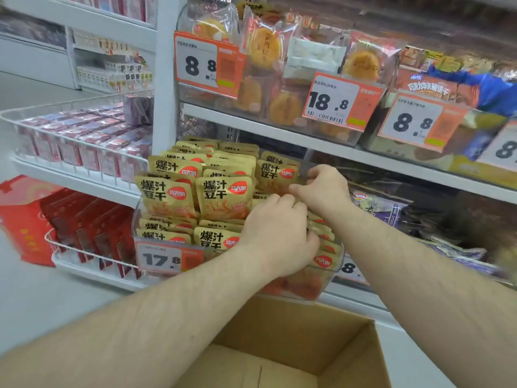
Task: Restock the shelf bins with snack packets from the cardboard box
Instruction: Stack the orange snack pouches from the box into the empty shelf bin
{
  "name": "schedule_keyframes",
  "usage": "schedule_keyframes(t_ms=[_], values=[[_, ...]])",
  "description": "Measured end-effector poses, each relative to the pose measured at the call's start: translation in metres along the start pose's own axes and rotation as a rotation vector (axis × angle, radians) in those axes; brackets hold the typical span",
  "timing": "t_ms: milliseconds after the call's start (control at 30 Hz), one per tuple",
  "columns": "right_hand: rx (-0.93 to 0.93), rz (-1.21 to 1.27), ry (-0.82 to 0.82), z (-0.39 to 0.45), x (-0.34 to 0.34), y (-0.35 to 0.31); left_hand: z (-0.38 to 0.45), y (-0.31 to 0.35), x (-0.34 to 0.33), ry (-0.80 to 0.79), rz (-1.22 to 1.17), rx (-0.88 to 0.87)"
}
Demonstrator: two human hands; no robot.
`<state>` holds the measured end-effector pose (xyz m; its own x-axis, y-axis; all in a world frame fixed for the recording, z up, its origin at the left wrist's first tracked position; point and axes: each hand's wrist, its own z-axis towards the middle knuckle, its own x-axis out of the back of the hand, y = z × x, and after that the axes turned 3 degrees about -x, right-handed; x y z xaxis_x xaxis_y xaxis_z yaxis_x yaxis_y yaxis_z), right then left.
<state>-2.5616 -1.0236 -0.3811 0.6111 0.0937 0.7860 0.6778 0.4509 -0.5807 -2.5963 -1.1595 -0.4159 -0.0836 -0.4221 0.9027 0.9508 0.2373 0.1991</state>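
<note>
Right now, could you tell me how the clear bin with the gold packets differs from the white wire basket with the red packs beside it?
The clear bin has solid see-through walls; the wire basket is open white bars. The bin's gold packets are heaped above its rim; the basket's red packs stand in neat rows. Both hands, left hand and right hand, work in the bin; none touches the basket.

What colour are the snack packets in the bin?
Golden yellow snack packets with black lettering and a red-orange logo; head view.

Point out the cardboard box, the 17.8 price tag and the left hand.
cardboard box (282, 357): head view, on its bare inner floor.
17.8 price tag (161, 259): head view, on the printed digits.
left hand (279, 231): head view, on the back of the hand.
</note>
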Motion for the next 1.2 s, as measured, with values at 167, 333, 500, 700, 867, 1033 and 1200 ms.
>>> schedule_keyframes(t_ms=[167,333,500,700,867,1033,1200], values=[[0.322,0.22,0.188,-0.117,-0.01,0.018,-0.087,-0.013,0.014,-0.152,-0.163,-0.103],[0.102,0.178,-0.262,-0.211,-0.118,0.084,-0.134,-0.063,-0.034,-0.754,-0.014,0.112],[-0.254,-0.189,-0.83,-0.267,-0.251,0.144,-0.147,-0.081,-0.065,-0.876,-0.11,0.161],[-0.299,-0.535,-1.067,-0.311,-0.342,0.179,-0.15,-0.103,-0.092,-0.937,-0.223,0.257],[0.001,-0.643,-0.996,-0.324,-0.371,0.189,-0.148,-0.107,-0.101,-0.88,-0.307,0.318],[-0.155,-0.316,-1.023,-0.296,-0.361,0.198,-0.147,-0.103,-0.099,-0.867,-0.313,0.355],[-0.453,0.378,-1.168,-0.233,-0.294,0.196,-0.149,-0.099,-0.094,-0.759,-0.276,0.37]])
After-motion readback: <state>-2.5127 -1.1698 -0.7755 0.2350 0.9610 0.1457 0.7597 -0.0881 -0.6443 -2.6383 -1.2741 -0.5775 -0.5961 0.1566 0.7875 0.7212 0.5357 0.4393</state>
